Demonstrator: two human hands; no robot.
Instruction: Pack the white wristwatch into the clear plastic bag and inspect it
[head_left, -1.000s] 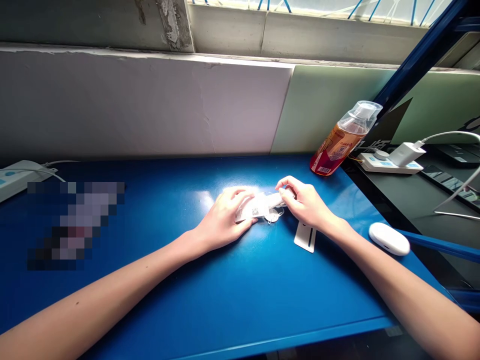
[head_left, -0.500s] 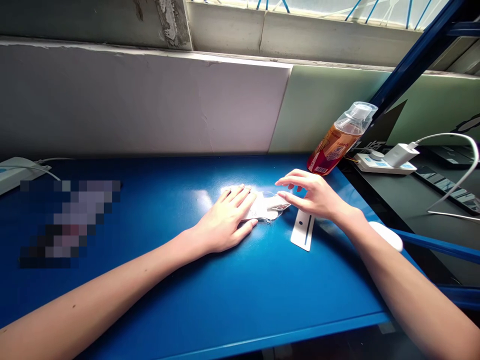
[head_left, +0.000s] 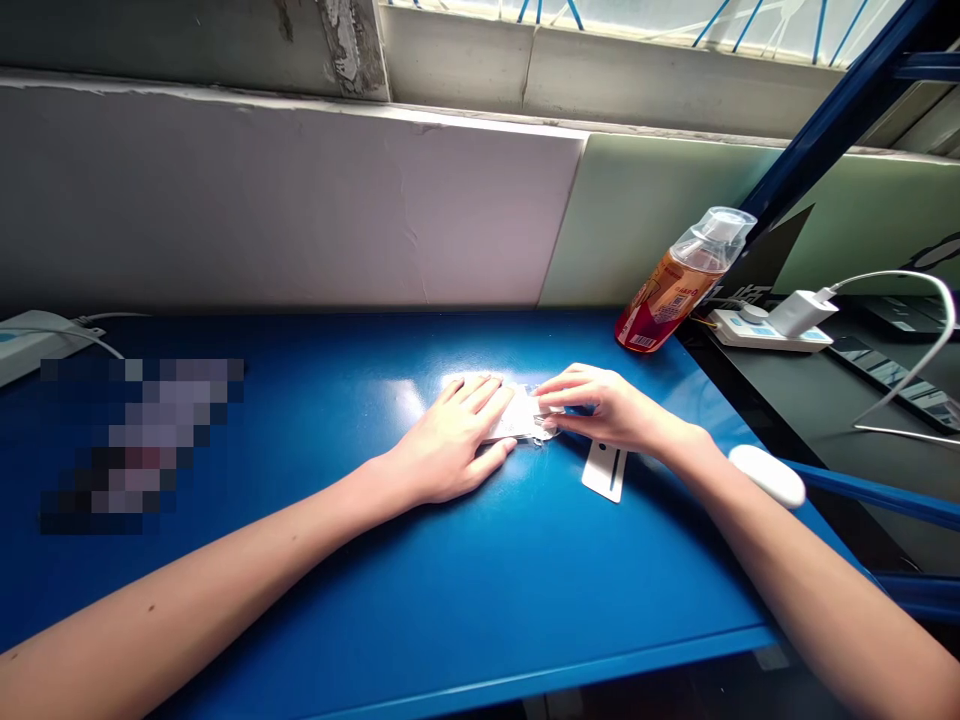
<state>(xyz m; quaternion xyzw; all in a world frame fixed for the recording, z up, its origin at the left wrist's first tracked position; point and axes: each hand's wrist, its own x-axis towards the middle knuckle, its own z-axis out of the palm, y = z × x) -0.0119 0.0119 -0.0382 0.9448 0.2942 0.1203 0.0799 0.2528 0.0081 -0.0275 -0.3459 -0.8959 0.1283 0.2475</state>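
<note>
My left hand [head_left: 456, 445] lies flat on a white packet with clear plastic edges [head_left: 516, 414], fingers stretched over its left part. Strong glare hides the packet's details. At the packet's right end, my right hand [head_left: 600, 405] has its thumb and fingertips closed on the loose, crumpled plastic end. Just below the right hand, a white card with a dark slot and a dot [head_left: 604, 473] rests on the blue table [head_left: 480, 590], its upper part covered by that hand.
An orange-red bottle with a clear cap [head_left: 671, 290] stands at the back right. Close to the right forearm is a white rounded object [head_left: 766, 476]. Power strips [head_left: 772, 332] with white cables sit at both sides. A blurred-out item [head_left: 150, 440] lies on the left.
My right hand has come down and left onto the packet's right end, and its fingers have closed there. My left hand has stayed in place.
</note>
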